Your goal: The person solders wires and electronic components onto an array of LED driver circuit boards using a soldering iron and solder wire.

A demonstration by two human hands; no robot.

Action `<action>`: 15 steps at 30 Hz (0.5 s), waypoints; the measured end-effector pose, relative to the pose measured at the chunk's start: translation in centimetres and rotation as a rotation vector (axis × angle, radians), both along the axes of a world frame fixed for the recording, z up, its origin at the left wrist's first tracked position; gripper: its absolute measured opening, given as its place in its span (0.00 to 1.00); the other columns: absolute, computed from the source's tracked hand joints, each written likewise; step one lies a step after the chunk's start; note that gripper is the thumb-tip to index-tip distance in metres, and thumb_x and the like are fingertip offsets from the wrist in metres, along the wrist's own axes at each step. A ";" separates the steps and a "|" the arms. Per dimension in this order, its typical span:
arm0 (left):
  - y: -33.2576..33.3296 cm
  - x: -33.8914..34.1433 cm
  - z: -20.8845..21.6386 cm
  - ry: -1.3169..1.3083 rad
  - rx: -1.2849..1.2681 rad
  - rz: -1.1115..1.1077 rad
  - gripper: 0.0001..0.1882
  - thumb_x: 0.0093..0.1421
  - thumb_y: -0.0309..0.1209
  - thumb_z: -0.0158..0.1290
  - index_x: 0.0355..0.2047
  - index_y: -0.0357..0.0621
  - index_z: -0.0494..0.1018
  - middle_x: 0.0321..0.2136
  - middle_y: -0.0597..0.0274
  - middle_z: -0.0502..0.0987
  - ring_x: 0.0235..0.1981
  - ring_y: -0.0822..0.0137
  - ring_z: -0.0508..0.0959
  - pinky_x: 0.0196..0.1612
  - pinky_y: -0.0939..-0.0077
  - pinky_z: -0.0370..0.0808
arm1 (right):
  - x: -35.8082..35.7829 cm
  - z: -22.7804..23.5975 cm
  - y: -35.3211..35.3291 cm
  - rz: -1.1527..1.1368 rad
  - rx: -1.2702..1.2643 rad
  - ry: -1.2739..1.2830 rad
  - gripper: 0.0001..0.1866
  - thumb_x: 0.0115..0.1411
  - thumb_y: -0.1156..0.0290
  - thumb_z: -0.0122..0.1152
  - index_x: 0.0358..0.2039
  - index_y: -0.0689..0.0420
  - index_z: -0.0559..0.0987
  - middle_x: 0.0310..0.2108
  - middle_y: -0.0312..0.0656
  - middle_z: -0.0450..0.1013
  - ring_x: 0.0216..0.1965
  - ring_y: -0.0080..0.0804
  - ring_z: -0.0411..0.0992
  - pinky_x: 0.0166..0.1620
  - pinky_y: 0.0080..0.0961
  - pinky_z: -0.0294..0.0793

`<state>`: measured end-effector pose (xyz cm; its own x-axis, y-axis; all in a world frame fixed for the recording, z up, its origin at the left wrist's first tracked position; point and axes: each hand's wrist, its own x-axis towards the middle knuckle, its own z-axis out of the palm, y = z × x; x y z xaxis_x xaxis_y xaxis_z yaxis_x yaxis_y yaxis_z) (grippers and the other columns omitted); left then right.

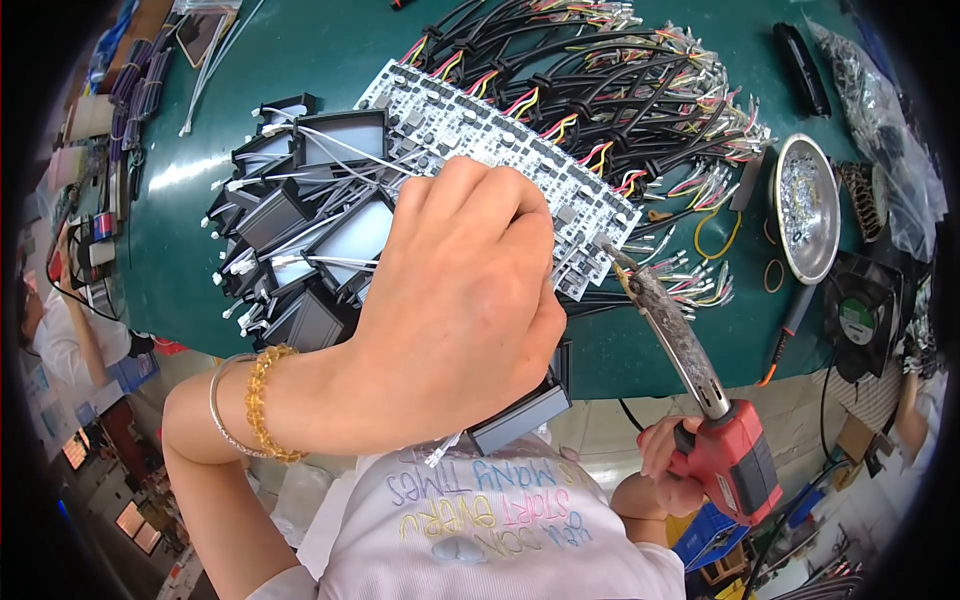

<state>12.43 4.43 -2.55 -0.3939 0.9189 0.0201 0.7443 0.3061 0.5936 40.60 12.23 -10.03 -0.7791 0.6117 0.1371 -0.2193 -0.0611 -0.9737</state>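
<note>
My left hand (470,290) is closed over the near part of a white circuit-board panel (470,125), knuckles up. A black-framed display module (520,415) sticks out beneath its palm, apparently gripped there; the fingertips are hidden. Short pale wires show beside the fingers on the panel. My right hand (668,465) grips the red handle of a soldering gun (685,340). The gun's tip meets the panel's right end, close to those wires. Black cables (560,95) with red, yellow and white leads run from the panel's far edge.
More black-framed modules (345,135) with white wires are heaped left of the panel. On the right stand a metal bowl (806,205) of solder scraps, a coiled iron holder (862,200), and a black fan (865,315). Another person's arm (85,330) shows at far left.
</note>
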 end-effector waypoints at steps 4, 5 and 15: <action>-0.2 -0.3 0.1 -0.039 -0.026 -0.021 0.07 0.42 0.19 0.55 0.19 0.41 0.67 0.33 0.60 0.70 0.36 0.58 0.67 0.40 0.69 0.61 | -0.3 0.3 0.3 0.040 -0.011 0.003 0.46 0.52 0.35 0.50 0.54 0.66 0.60 0.11 0.30 0.63 0.12 0.21 0.62 0.17 0.18 0.59; -0.2 -0.4 0.1 -0.040 -0.025 -0.021 0.07 0.42 0.19 0.55 0.19 0.41 0.67 0.33 0.60 0.70 0.36 0.58 0.67 0.40 0.69 0.61 | -0.5 0.4 0.2 0.039 -0.015 0.002 0.46 0.52 0.34 0.50 0.54 0.66 0.60 0.11 0.30 0.63 0.12 0.21 0.62 0.17 0.18 0.59; -0.1 -0.1 -0.3 0.004 0.001 -0.004 0.06 0.43 0.19 0.53 0.19 0.41 0.67 0.32 0.60 0.70 0.34 0.59 0.67 0.37 0.70 0.61 | -0.7 1.6 -1.3 -0.243 -0.334 -0.057 0.37 0.36 0.42 0.71 0.30 0.59 0.63 0.13 0.39 0.66 0.12 0.24 0.62 0.16 0.19 0.59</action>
<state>12.29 4.32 -2.80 -0.3898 0.9207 0.0220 0.7478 0.3024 0.5911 39.86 10.96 -8.40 -0.6071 0.7822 -0.1397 -0.2124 -0.3292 -0.9201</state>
